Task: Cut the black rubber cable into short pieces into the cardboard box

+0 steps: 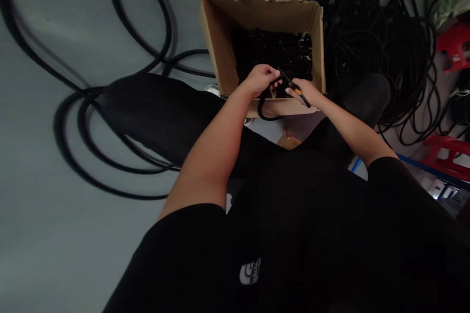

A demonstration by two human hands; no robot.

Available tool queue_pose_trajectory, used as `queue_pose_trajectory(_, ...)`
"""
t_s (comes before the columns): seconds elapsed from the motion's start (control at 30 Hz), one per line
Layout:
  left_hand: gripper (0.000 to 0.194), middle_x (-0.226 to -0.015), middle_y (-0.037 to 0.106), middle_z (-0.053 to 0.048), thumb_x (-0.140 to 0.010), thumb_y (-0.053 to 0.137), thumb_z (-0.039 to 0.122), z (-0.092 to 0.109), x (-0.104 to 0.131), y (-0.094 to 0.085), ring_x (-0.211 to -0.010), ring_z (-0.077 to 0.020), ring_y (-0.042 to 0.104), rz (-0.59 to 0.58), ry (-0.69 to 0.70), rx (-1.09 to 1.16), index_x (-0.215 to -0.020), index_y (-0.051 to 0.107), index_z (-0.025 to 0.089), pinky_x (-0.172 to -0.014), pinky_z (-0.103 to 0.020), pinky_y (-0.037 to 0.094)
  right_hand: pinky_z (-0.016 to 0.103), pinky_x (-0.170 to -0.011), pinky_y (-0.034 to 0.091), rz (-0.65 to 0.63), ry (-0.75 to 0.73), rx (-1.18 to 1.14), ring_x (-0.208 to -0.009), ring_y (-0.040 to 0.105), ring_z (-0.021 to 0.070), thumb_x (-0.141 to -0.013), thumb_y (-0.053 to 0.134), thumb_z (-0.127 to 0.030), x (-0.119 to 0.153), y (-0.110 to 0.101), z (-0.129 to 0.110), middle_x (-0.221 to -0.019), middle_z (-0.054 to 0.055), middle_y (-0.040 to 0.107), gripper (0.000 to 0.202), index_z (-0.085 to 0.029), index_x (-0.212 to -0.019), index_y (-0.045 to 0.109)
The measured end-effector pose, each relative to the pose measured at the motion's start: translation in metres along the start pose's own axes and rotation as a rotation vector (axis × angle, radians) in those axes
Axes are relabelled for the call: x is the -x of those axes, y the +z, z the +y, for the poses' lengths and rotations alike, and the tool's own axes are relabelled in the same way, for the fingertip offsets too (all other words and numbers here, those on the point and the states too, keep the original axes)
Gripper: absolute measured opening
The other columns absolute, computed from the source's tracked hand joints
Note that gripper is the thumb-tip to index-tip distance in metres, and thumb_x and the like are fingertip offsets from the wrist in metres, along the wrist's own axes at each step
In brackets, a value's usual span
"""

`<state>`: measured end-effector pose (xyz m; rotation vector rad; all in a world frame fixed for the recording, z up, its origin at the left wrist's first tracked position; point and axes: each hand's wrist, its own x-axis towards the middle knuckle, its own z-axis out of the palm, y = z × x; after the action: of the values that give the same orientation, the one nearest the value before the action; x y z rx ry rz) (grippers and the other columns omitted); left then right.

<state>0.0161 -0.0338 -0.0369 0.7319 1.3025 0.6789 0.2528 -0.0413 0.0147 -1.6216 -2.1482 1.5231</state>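
Over the open cardboard box, my left hand is closed with its fingertips pinched on a black rubber strip, which curves down over the box's near edge. My right hand grips scissors with black and orange handles. Their dark blades point up and left, close to my left fingertips; whether they touch the strip I cannot tell. Inside the box lies a heap of small black cut pieces, partly hidden by my hands.
Black tubing loops across the grey floor on the left. A large tangle of it lies right of the box. Red plastic stools stand at the far right. My legs straddle the box's near side.
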Motion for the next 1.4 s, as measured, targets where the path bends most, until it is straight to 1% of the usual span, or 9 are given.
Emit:
queue_pose_trajectory(0.17,0.037,-0.086,0.070,-0.002,-0.114,0.092,0.024,-0.002,-0.009,-0.011,-0.074,-0.0145,0.060,0.073,0.001,-0.015,-0.097,0.059,0.023,-0.075,-0.025,0.049,0.022,-0.052,0.048,-0.119,0.147,-0.151,-0.062,0.061,0.0142,-0.120,0.093,-0.055,0.007,0.004,-0.001,-0.074,-0.006,0.055,0.050,-0.026,-0.103,0.056)
queue_pose_trajectory(0.33,0.028,-0.093,0.069,-0.004,-0.101,0.085,0.013,0.001,-0.001,-0.002,-0.086,-0.0198,0.067,0.018,-0.026,0.055,-0.096,0.059,0.024,-0.083,-0.029,0.055,0.020,-0.049,0.050,-0.124,0.289,-0.329,-0.060,0.062,0.0144,-0.127,0.085,-0.038,-0.001,0.014,0.006,-0.075,-0.009,0.058,0.038,-0.030,-0.112,0.051)
queue_pose_trajectory(0.47,0.027,-0.097,0.065,-0.003,-0.090,0.080,0.009,0.007,0.004,0.003,-0.097,-0.0234,0.070,0.011,-0.028,0.114,-0.098,0.059,0.024,-0.093,-0.035,0.060,0.019,-0.058,0.051,-0.094,0.192,-0.403,-0.067,0.062,0.0131,-0.124,0.089,-0.041,-0.008,0.016,0.013,-0.080,-0.009,0.057,0.042,-0.030,-0.112,0.051)
queue_pose_trajectory(0.67,0.050,-0.094,0.063,0.002,-0.092,0.094,0.006,0.007,0.009,0.004,-0.091,-0.0200,0.071,0.011,0.005,0.122,-0.099,0.049,0.027,-0.098,-0.035,0.064,0.023,-0.079,0.055,-0.137,0.050,-0.308,-0.086,0.058,0.0153,-0.117,0.091,-0.030,-0.005,0.008,0.008,-0.094,-0.005,0.061,0.037,-0.028,-0.110,0.054)
queue_pose_trajectory(0.8,0.059,-0.087,0.064,0.005,-0.095,0.103,0.011,0.003,0.010,0.006,-0.083,-0.0177,0.074,0.006,-0.024,0.126,-0.099,0.047,0.028,-0.090,-0.030,0.064,0.021,-0.073,0.051,-0.175,0.002,-0.336,-0.085,0.056,0.0142,-0.118,0.086,-0.022,-0.001,0.005,0.000,-0.096,-0.004,0.061,0.031,-0.026,-0.111,0.056)
queue_pose_trajectory(0.97,0.065,-0.086,0.063,0.004,-0.093,0.109,0.016,0.006,0.012,0.003,-0.088,-0.0207,0.080,-0.042,-0.030,0.146,-0.098,0.046,0.028,-0.089,-0.030,0.063,0.019,-0.062,0.050,-0.235,0.026,-0.364,-0.071,0.055,0.0124,-0.122,0.083,-0.022,0.002,-0.001,-0.006,-0.088,-0.007,0.056,0.032,-0.027,-0.110,0.054)
queue_pose_trajectory(1.17,0.044,-0.093,0.075,-0.001,-0.100,0.099,0.012,0.000,0.008,-0.001,-0.089,-0.0212,0.081,-0.087,-0.007,0.118,-0.100,0.056,0.024,-0.087,-0.031,0.065,0.021,-0.060,0.046,-0.153,0.065,-0.318,-0.067,0.050,0.0120,-0.127,0.080,-0.032,0.000,-0.001,-0.005,-0.081,-0.008,0.054,0.034,-0.027,-0.106,0.053)
queue_pose_trajectory(1.27,0.037,-0.091,0.079,-0.002,-0.095,0.096,0.006,-0.007,0.002,-0.002,-0.084,-0.0196,0.080,-0.098,0.021,0.094,-0.100,0.064,0.022,-0.080,-0.027,0.064,0.022,-0.065,0.046,-0.114,0.065,-0.282,-0.072,0.052,0.0125,-0.125,0.078,-0.026,-0.003,0.002,0.002,-0.084,-0.007,0.055,0.030,-0.026,-0.106,0.055)
queue_pose_trajectory(1.4,0.030,-0.085,0.080,-0.004,-0.094,0.097,0.003,-0.017,-0.005,-0.003,-0.079,-0.0182,0.080,-0.111,0.049,0.013,-0.096,0.071,0.019,-0.076,-0.025,0.063,0.024,-0.075,0.052,-0.173,0.049,-0.220,-0.083,0.056,0.0149,-0.118,0.076,-0.015,-0.006,0.005,0.012,-0.096,-0.003,0.060,0.023,-0.025,-0.109,0.057)
